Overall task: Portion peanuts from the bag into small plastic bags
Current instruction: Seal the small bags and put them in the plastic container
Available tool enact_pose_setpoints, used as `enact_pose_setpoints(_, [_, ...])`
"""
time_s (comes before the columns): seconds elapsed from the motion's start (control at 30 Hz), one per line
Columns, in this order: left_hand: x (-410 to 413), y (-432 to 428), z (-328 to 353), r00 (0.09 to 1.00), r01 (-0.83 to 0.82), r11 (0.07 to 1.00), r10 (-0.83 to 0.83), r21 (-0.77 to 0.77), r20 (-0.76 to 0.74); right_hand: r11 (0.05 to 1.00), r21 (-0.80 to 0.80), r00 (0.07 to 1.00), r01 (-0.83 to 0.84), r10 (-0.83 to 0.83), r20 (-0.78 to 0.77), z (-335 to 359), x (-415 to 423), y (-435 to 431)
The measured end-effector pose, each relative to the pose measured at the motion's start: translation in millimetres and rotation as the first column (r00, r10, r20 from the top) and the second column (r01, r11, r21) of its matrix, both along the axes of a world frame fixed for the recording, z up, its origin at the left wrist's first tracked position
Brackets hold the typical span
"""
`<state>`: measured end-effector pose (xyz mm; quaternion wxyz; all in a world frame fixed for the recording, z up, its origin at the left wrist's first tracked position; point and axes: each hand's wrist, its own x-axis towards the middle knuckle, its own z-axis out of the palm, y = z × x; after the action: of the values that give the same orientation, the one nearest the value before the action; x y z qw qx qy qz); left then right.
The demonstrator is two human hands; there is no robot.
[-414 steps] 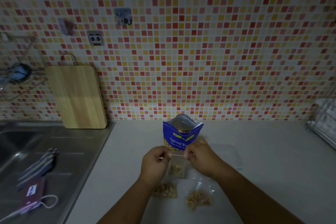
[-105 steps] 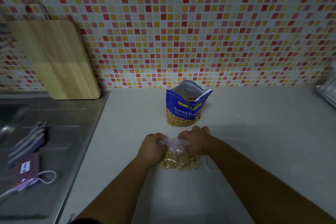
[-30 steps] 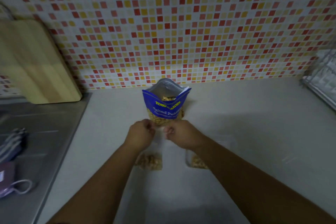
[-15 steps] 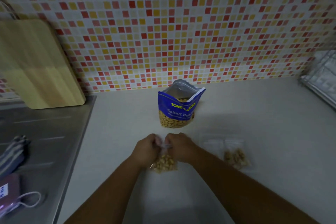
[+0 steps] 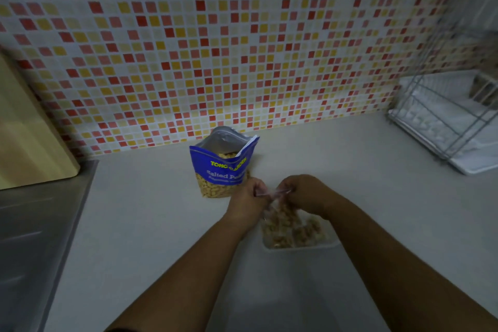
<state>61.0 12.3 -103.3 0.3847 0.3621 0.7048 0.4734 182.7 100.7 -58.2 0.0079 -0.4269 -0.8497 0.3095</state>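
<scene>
My left fingers [image 5: 256,193] and right fingers [image 5: 292,188] are pinching the small bag [image 5: 280,214] by its top. It is now hanging over the second filled bag [image 5: 310,233] on the bench [image 5: 161,224], no longer left of it

bench [image 5: 161,224]: pale, matte, runs along the tiled wall; steel drainboard [image 5: 32,237] adjoins it on the left
peanut bag [image 5: 223,170]: upright, top open, centre, near the wall
small plastic bag [image 5: 310,232]: clear, peanuts inside, flat, just right of and nearer than the peanut bag
dish rack [image 5: 444,127]: wire, on a white tray, far right
</scene>
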Motion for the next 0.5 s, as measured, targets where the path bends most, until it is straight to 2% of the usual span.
enact_pose_setpoints(0.1, [17, 9, -19, 1.000, -0.023, 0.995, 0.022, -0.097, -0.012, 0.999, 0.032, 0.996, -0.017, 0.014, 0.086, -21, 14, 6])
enact_pose_setpoints(0.23, [30, 12, -32, 0.988, -0.078, 0.986, 0.057, -0.149, -0.141, 0.997, 0.076, 0.992, -0.001, -0.008, 0.127, -50, 27, 8])
enact_pose_setpoints(0.3, [32, 12, -33, 0.971, -0.029, 0.987, -0.009, -0.155, -0.238, 0.995, 0.104, 0.994, 0.012, -0.023, 0.111, -62, 32, 9])
enact_pose_setpoints(0.4, [32, 10, -36, 0.880, 0.079, 0.977, -0.161, -0.196, -0.446, 0.991, 0.125, 0.998, 0.035, -0.042, 0.051, -72, 39, 12])
enact_pose_setpoints(0.5, [34, 4, -38, 0.768, 0.129, 0.980, -0.196, -0.153, -0.609, 0.983, 0.177, 0.996, 0.044, -0.029, -0.088, -71, 46, 14])
